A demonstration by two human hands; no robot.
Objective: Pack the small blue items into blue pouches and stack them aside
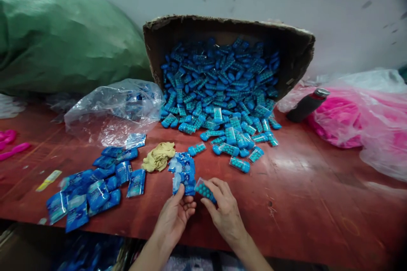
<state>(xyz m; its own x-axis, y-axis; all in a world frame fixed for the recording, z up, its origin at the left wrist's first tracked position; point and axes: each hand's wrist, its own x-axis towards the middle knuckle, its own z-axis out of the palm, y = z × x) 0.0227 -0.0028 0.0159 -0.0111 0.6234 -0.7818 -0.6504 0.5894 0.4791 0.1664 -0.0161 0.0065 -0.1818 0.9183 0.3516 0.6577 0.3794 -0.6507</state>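
My left hand (174, 215) pinches the lower edge of some blue printed packets (185, 173) between thumb and fingers. They overlap, so I cannot tell how many it grips. Close beside them, my right hand (225, 209) is closed on a small clear container of blue beads (203, 189), tilted toward the packets. A crumpled yellowish cloth or glove (159, 156) lies just beyond my left hand. Loose blue packets (98, 194) are heaped to the left.
Bead containers (219, 89) spill from a cardboard box (295, 63) lying on its side on the red table (305, 203). A clear plastic bag (92, 114), a yellow cutter (49, 180), a dark bottle (307, 106), pink items in plastic (340, 118) and a green sack (63, 38) surround it.
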